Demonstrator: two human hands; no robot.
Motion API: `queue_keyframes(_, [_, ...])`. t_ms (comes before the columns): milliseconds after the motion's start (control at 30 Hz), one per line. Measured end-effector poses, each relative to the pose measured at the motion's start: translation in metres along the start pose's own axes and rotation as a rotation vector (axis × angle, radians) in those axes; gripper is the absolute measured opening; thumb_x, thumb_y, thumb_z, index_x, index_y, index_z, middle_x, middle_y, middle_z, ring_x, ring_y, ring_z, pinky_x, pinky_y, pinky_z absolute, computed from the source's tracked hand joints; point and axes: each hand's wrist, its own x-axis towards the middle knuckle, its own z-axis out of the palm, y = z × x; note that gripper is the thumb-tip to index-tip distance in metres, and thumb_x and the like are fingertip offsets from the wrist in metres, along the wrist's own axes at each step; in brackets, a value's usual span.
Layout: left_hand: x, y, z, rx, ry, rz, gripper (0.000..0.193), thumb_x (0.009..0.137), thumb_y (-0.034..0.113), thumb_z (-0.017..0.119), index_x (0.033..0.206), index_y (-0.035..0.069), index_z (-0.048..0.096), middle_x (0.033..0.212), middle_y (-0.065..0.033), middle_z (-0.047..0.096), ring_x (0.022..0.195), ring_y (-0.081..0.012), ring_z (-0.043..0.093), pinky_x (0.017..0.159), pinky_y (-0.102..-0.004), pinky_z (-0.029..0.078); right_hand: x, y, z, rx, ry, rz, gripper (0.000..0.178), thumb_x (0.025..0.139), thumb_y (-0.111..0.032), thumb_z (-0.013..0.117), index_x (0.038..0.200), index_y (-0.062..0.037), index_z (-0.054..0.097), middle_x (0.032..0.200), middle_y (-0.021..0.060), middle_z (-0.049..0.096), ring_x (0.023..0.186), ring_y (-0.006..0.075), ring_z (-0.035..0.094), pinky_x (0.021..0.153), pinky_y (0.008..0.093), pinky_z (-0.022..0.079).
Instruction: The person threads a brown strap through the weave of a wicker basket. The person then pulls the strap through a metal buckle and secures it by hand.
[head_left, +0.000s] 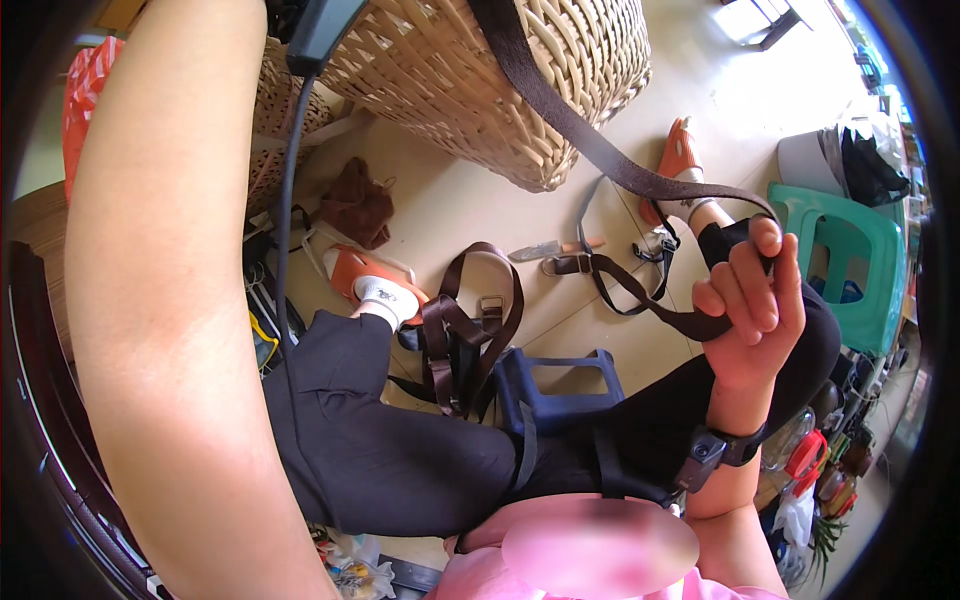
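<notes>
My right hand (750,300) is closed round a dark brown strap (600,150) at the right. The strap runs up and left across the side of a woven basket (480,90), and its other part hangs in a loop toward the floor. My left forearm (180,250) rises along the left side, and its hand is beyond the top edge. Close to that arm, beside the basket, shows the end of a dark corded tool (322,35); its black cord (288,200) drops past my leg. What my left hand holds is hidden.
More brown straps with buckles (470,320) lie by a blue stool (560,385) between my legs. A knife (545,250) rests on the tiled floor. At the right stands a green stool (850,260). Brown cloth (355,205) lies near my left foot.
</notes>
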Motion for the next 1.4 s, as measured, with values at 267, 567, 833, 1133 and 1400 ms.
queue_keyframes(267, [-0.003, 0.009, -0.004, 0.019, -0.018, -0.014, 0.069, 0.089, 0.055, 0.069, 0.115, -0.008, 0.06, 0.109, -0.023, 0.069, 0.098, -0.0262, 0.066, 0.085, -0.0378, 0.052, -0.032, 0.064, -0.028, -0.457, 0.2, 0.404, 0.034, 0.105, -0.036, 0.052, 0.105, -0.0042, 0.063, 0.058, -0.002, 0.049, 0.048, 0.0078, 0.043, 0.053, 0.0259, 0.041])
queue_keyframes(567, [-0.011, 0.024, -0.003, -0.134, -0.032, -0.018, 0.06, 0.09, 0.051, 0.071, 0.111, -0.005, 0.06, 0.098, -0.0141, 0.068, 0.088, -0.018, 0.063, 0.077, -0.035, 0.052, -0.08, 0.142, -0.07, -1.406, -0.506, 0.56, 0.027, 0.093, -0.031, 0.064, 0.106, -0.0075, 0.068, 0.083, 0.0166, 0.071, 0.083, 0.0402, 0.068, 0.077, 0.0488, 0.054])
queue_keyframes(833, [-0.018, 0.032, -0.008, -0.061, -0.009, -0.034, 0.063, 0.089, 0.053, 0.07, 0.113, -0.005, 0.06, 0.102, -0.0166, 0.069, 0.093, -0.0208, 0.064, 0.081, -0.0357, 0.052, -0.08, 0.152, -0.089, -1.589, -0.652, 0.403, 0.029, 0.096, -0.032, 0.061, 0.11, -0.0077, 0.068, 0.097, 0.0164, 0.07, 0.096, 0.0374, 0.067, 0.085, 0.0478, 0.053])
queue_keyframes(1133, [-0.012, 0.025, -0.004, -0.016, 0.003, -0.045, 0.068, 0.088, 0.057, 0.069, 0.115, -0.005, 0.06, 0.105, -0.0189, 0.069, 0.096, -0.0225, 0.066, 0.083, -0.0364, 0.052, -0.075, 0.151, -0.084, -1.529, -0.63, 0.65, 0.027, 0.097, -0.025, 0.062, 0.116, -0.0072, 0.068, 0.107, 0.0171, 0.069, 0.103, 0.0374, 0.065, 0.091, 0.0446, 0.053])
queue_keyframes(1400, [-0.014, 0.027, -0.006, 0.017, -0.004, -0.063, 0.068, 0.089, 0.057, 0.068, 0.115, -0.005, 0.06, 0.106, -0.0198, 0.069, 0.097, -0.0234, 0.066, 0.084, -0.0367, 0.052, -0.079, 0.156, -0.092, -1.561, -0.596, 0.532, 0.026, 0.098, -0.031, 0.057, 0.111, -0.0096, 0.067, 0.09, 0.0196, 0.07, 0.091, 0.0392, 0.068, 0.081, 0.0494, 0.054])
